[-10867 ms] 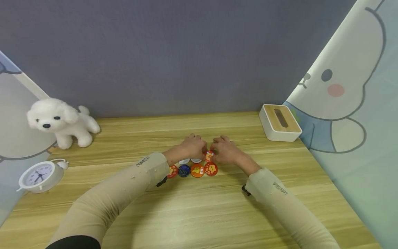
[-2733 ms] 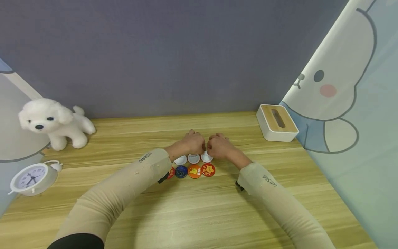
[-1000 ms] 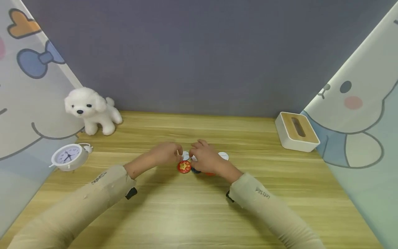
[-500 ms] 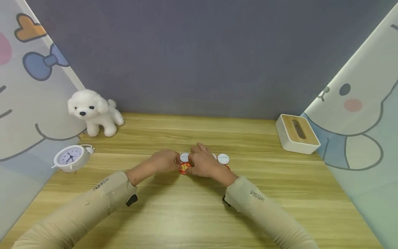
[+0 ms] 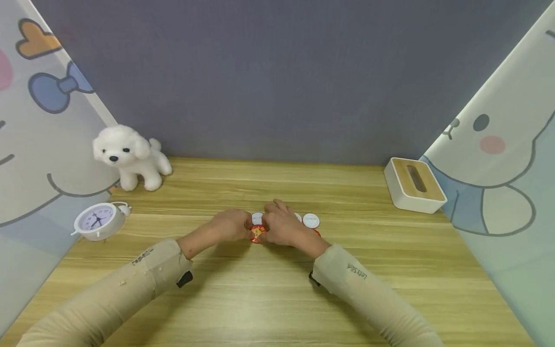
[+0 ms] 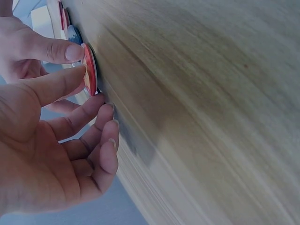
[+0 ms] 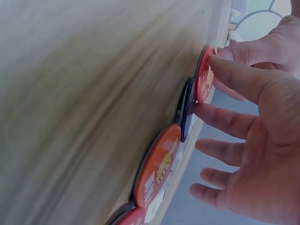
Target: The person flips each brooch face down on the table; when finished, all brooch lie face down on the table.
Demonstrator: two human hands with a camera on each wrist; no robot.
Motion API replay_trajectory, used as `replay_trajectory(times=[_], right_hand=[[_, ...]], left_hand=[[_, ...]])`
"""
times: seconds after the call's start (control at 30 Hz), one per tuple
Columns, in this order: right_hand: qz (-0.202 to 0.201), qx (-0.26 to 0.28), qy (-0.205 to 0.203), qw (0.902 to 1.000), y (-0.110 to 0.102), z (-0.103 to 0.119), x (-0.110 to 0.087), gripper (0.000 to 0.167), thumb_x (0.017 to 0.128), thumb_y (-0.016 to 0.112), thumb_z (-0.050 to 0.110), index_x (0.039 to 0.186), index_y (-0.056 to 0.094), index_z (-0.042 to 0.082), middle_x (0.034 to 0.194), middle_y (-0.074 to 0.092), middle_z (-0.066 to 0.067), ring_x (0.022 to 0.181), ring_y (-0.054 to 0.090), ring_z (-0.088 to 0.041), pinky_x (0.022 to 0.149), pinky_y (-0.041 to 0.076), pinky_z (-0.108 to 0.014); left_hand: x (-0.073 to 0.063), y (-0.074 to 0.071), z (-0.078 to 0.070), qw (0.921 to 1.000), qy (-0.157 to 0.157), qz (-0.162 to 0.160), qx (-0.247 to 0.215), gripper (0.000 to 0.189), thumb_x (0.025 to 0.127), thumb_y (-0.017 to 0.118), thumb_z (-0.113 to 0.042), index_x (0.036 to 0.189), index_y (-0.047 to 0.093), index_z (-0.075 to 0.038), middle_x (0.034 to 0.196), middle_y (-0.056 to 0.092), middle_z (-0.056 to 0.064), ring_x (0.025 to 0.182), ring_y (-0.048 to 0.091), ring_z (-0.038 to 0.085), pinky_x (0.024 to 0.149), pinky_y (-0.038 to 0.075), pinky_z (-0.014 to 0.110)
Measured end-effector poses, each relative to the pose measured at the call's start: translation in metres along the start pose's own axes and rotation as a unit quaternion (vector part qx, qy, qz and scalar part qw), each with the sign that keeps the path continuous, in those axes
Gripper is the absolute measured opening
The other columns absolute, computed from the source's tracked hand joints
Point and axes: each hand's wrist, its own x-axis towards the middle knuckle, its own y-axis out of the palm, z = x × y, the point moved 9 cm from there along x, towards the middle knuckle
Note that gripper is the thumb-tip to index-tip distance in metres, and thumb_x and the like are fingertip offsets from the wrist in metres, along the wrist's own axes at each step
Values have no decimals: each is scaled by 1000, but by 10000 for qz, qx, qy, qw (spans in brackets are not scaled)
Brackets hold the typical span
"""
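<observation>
A round red badge with a yellow star figure (image 5: pixel 257 233) lies at the left end of the near row, between both hands. My left hand (image 5: pixel 231 224) pinches its left edge, thumb on the printed face and index finger at the rim. My right hand (image 5: pixel 283 224) pinches the opposite side with thumb and index finger. In the right wrist view a dark blue badge (image 7: pixel 187 110), an orange badge (image 7: pixel 157 164) and another red badge (image 7: pixel 129 217) continue the row. Behind lie white-backed badges (image 5: pixel 310 220), partly hidden by the right hand.
On the wooden table (image 5: pixel 243 294), a white toy dog (image 5: pixel 132 156) and a white alarm clock (image 5: pixel 99 221) stand at the left. A white tissue box with a wooden lid (image 5: pixel 415 185) sits at the back right, near a grey rear panel (image 5: pixel 277 82).
The far row's right badge went from printed face up to white side up. Both hands then moved to the near row's left end and closed in on the red badge. The head view shifted.
</observation>
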Motion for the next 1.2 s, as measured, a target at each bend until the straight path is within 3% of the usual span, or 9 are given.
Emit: replay_trajectory(times=[0.33,0.47,0.67,0.93,1.07,1.2], right_hand=[[-56,21,-39,10000,-3,-1,3,25,86,78,35,80,61,17,144,52,-8,149,27,-39,117,28,-61],[-33,95,-55,9999,-4,-1,2,24,88,77,32,78,60,19,149,49,-9,150,27,-39,116,29,-62],[9,298,-86,9995,-6,0,-1,16,90,75,25,85,62,18,157,42,-12,151,24,-39,117,27,-63],[-112,411,-179,9989,-12,3,-4,9,92,72,23,93,65,18,155,45,-12,150,25,-40,116,28,-64],[-207,567,-32,9982,-15,0,-5,12,91,72,25,87,64,19,155,45,-12,151,25,-39,117,26,-63],[-335,732,62,9967,-17,-3,-4,18,92,71,27,77,64,20,152,48,-13,150,26,-41,118,26,-61]], left_hand=[[-1,-1,-1,9997,36,9,-245,16,90,75,-26,91,66,-13,86,66,-2,73,53,16,62,42,30],[-1,-3,-2,9987,184,73,-460,16,90,76,-24,90,65,-12,88,66,-1,73,53,16,64,43,30],[-1,-3,-2,9971,346,171,-653,16,90,75,-21,85,62,-13,87,65,-1,75,53,16,65,42,29],[-5,-4,-7,9951,603,224,-751,17,91,74,-21,82,61,-15,85,65,-2,73,51,14,64,41,28],[-8,-7,-13,9940,823,114,-706,16,91,73,-18,80,62,-14,83,65,-2,71,51,13,64,41,27],[-12,-9,-14,9942,779,38,-737,17,90,74,-19,79,62,-15,81,65,-3,70,50,13,62,41,27]])
